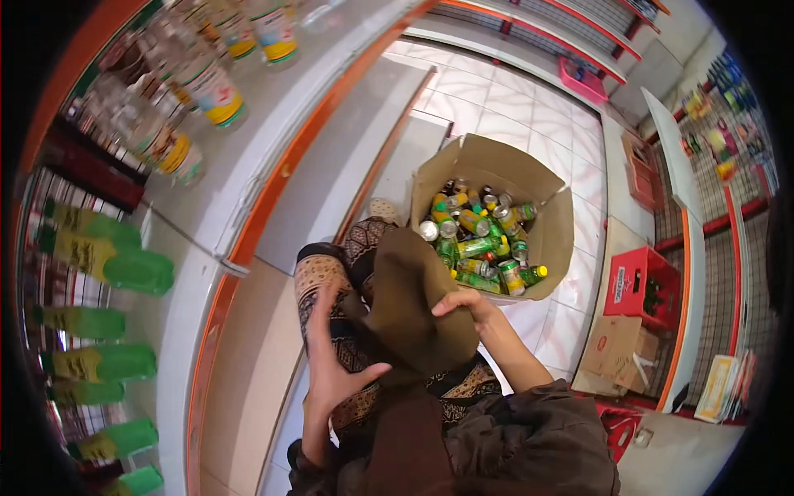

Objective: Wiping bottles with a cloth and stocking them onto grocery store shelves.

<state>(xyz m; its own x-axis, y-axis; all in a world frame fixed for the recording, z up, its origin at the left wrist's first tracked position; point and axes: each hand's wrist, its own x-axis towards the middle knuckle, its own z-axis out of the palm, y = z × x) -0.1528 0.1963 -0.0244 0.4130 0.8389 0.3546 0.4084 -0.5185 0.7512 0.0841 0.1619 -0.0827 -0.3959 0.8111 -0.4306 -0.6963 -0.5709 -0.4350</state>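
Note:
My right hand pinches the edge of a draped brown cloth that hangs in front of my lap. Left of the cloth, my left hand is held with thumb and fingers spread and nothing in it. Below both hands are my legs in black and tan patterned trousers. Just beyond the cloth stands an open cardboard box, its flaps up. Inside lie several jumbled drink bottles and drink cans, many green or yellow.
White shelving with an orange edge runs along my left, holding green bottles and clear labelled bottles. To the right are a red crate, a brown carton and wire-backed racks. A pink basket sits at the far end.

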